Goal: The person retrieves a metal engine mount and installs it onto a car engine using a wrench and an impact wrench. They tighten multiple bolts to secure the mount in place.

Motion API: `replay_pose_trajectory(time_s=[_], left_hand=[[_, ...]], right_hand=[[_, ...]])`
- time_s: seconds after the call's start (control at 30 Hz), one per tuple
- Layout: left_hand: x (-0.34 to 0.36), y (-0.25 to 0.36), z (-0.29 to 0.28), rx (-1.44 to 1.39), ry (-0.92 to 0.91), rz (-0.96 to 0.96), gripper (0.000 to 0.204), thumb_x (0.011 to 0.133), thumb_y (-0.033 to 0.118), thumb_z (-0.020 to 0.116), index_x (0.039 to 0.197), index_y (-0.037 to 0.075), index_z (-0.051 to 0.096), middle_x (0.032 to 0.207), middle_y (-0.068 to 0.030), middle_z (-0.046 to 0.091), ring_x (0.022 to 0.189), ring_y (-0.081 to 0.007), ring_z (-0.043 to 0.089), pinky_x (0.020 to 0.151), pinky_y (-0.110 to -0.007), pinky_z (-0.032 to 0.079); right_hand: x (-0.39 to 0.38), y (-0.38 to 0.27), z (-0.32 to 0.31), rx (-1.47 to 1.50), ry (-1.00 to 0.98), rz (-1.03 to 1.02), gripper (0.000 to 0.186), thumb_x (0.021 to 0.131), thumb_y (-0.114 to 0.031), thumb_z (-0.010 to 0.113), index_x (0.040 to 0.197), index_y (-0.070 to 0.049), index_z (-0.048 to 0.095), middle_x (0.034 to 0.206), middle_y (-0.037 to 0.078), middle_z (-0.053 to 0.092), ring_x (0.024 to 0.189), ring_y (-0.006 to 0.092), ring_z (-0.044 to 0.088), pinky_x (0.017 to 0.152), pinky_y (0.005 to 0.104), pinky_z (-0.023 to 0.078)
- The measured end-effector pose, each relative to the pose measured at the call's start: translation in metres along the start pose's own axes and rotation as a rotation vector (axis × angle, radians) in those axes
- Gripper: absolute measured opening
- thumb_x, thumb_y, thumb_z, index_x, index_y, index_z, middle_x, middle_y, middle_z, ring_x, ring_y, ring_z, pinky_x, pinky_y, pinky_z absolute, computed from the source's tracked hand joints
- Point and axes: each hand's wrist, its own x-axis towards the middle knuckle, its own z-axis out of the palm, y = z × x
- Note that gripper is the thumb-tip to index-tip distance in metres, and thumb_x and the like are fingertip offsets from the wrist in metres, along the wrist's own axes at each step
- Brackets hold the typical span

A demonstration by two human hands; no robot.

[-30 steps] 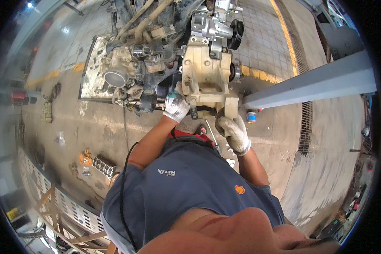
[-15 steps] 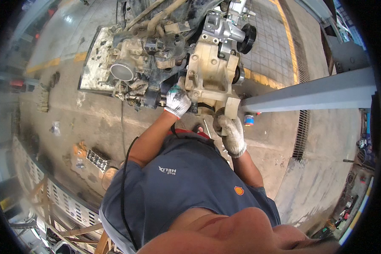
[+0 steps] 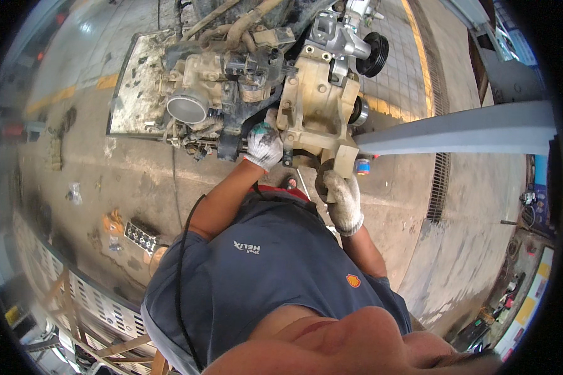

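An engine (image 3: 256,69) with dusty hoses and housings stands in front of me. A beige cast-metal bracket (image 3: 313,115) is on its right part. My left hand (image 3: 264,147), in a white knit glove with green on it, is closed against the bracket's left side; its fingers are partly hidden. My right hand (image 3: 344,201), gloved too, is wrapped at the bracket's near right corner, next to a dark rounded part (image 3: 323,175). A silver housing (image 3: 334,37) with a black ribbed pulley (image 3: 373,54) is above the bracket. The round silver throttle opening (image 3: 187,107) is to the left.
A grey lift arm (image 3: 456,128) reaches in from the right, close to the engine. On the floor are a blue-and-red can (image 3: 363,167), an engine cylinder head (image 3: 141,237) and an orange bag (image 3: 114,222). A drain grate (image 3: 438,187) runs along the right.
My view has shifted slightly, so the engine and floor things sit a little differently in the picture. Both hands keep their places on the engine.
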Motion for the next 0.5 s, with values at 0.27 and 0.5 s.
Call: replay_pose_trajectory(time_s=[0.27,0.5], left_hand=[[-0.004,0.027,-0.027,-0.188,0.010,0.029,0.053,0.102,0.026,0.066,0.147,0.005,0.049,0.107,-0.0176,0.078,0.090,-0.0350,0.075,0.075,-0.042,0.060],[-0.002,0.019,-0.023,-0.076,-0.024,0.043,0.049,0.105,0.016,0.059,0.150,0.001,0.048,0.108,-0.0194,0.077,0.092,-0.0356,0.075,0.076,-0.042,0.060]], right_hand=[[-0.001,-0.003,-0.003,-0.032,0.013,-0.029,0.042,0.100,-0.045,0.063,0.091,-0.005,0.055,0.074,0.000,0.047,0.063,0.0086,0.041,0.054,0.0260,0.028],[0.002,0.011,-0.015,0.021,0.082,0.048,0.029,0.101,-0.032,0.065,0.107,-0.003,0.059,0.082,-0.002,0.051,0.068,0.0076,0.045,0.057,0.0247,0.033]])
